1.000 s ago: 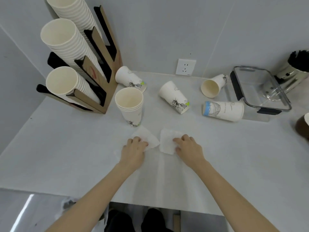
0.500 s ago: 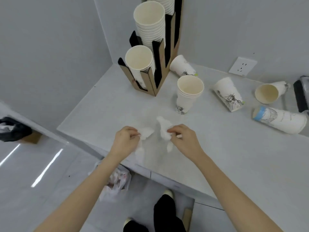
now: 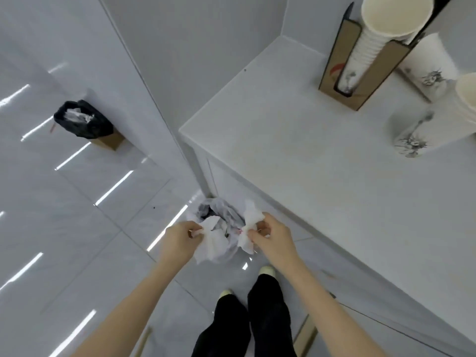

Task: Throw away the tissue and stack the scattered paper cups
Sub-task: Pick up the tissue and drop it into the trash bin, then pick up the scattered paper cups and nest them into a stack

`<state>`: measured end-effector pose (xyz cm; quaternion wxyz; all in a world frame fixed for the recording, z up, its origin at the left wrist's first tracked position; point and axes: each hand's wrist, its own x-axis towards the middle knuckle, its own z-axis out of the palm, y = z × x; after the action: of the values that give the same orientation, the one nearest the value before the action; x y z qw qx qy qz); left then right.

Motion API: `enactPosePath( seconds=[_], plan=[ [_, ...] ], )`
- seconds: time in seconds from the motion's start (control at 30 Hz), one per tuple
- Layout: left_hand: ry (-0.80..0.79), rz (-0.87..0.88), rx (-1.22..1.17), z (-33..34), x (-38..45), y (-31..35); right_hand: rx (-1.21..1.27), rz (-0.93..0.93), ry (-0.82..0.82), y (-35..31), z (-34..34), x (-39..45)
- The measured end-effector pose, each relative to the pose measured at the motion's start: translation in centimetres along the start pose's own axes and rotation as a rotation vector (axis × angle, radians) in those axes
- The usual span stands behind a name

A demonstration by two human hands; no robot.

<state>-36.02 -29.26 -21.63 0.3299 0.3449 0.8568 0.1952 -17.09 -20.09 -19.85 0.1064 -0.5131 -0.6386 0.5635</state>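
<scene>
My left hand [image 3: 179,239] pinches a crumpled white tissue [image 3: 212,242], and my right hand [image 3: 271,237] pinches a second white tissue [image 3: 251,220]. Both hang over a small bin lined with a pale bag [image 3: 224,215] on the floor at the counter's corner. On the white counter [image 3: 309,163], an upright stack of printed paper cups [image 3: 412,140] stands at the right edge of view. Behind it a loose printed cup [image 3: 427,65] lies beside the brown cup holder [image 3: 360,60], which carries a long stack of white cups.
A second bin with a black bag [image 3: 82,119] stands on the glossy tiled floor by the wall at left. My legs and shoes [image 3: 247,318] are below, close to the counter's front.
Both hands lifted the tissues off the counter and carried them left and down over the floor bin. The view swung left, so most scattered cups have left the frame.
</scene>
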Motion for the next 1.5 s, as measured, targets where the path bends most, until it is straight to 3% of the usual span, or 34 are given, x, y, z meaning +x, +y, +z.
enactPosePath(
  seconds=[0.2,0.37,0.53,0.77,0.97,1.23,1.5],
  plan=[
    [-0.064,-0.1,0.002,5.7,3.3,-5.4,-0.147,0.135,-0.048,6.3,4.5,4.3],
    [-0.072,0.008,0.124,12.0,9.1,-9.7,-0.25,0.116,-0.036,13.0,7.9,10.6],
    [-0.008,0.014,0.1,18.3,15.4,-13.8,-0.313,0.102,-0.131,19.8,13.1,17.6],
    [-0.112,-0.034,0.155,23.1,19.0,-17.1,-0.296,0.188,-0.306,24.3,16.1,22.0],
    [-0.115,0.01,0.072,19.5,15.7,-14.3,-0.203,0.126,-0.244,19.6,14.5,19.4],
    [-0.087,0.072,-0.042,7.9,7.5,-3.6,-0.144,-0.018,-0.144,5.9,9.3,9.7],
    [0.032,0.401,-0.19,-2.4,0.1,11.8,-0.036,-0.206,0.059,-6.8,-0.8,0.2]
  ],
)
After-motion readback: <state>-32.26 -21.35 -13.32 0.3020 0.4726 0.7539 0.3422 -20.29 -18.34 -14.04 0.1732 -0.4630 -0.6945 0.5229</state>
